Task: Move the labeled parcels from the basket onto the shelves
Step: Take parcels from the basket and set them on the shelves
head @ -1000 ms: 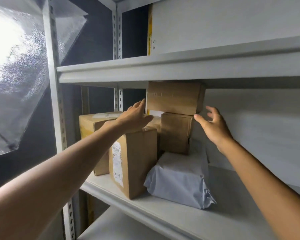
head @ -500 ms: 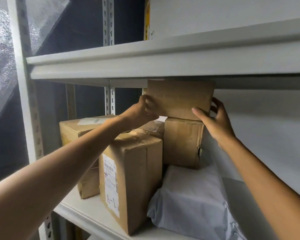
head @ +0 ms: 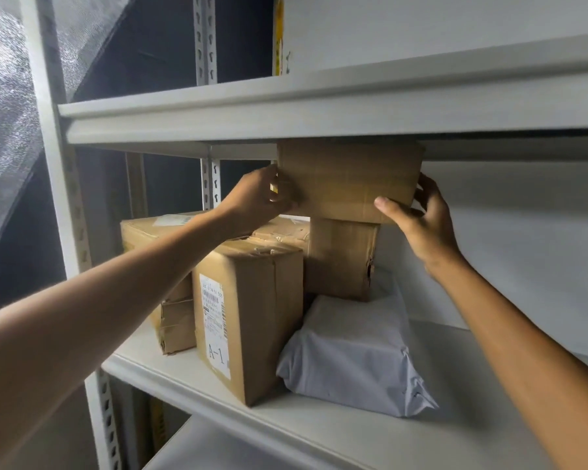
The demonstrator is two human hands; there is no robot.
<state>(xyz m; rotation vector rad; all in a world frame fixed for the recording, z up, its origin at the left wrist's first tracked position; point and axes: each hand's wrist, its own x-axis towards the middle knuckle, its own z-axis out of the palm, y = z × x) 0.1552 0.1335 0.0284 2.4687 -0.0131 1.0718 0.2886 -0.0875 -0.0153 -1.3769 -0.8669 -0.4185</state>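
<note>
A brown cardboard box (head: 348,179) sits on top of another upright box (head: 342,259), just under the upper shelf board (head: 286,113). My left hand (head: 257,198) grips its left end and my right hand (head: 418,218) grips its lower right corner, thumb on the front face. In front stands a tall box with a label marked A-1 (head: 248,320). A white plastic mailer bag (head: 350,354) lies to its right on the middle shelf (head: 472,432). The basket is out of view.
Another brown box (head: 150,239) stands at the back left of the same shelf. A perforated grey upright (head: 68,205) rises on the left, with a lower shelf (head: 197,449) beneath. Bare shelf surface lies to the right of the mailer bag.
Both hands have closed in on the top box: from open beside it to gripping its two ends. The camera has moved closer and looks higher.
</note>
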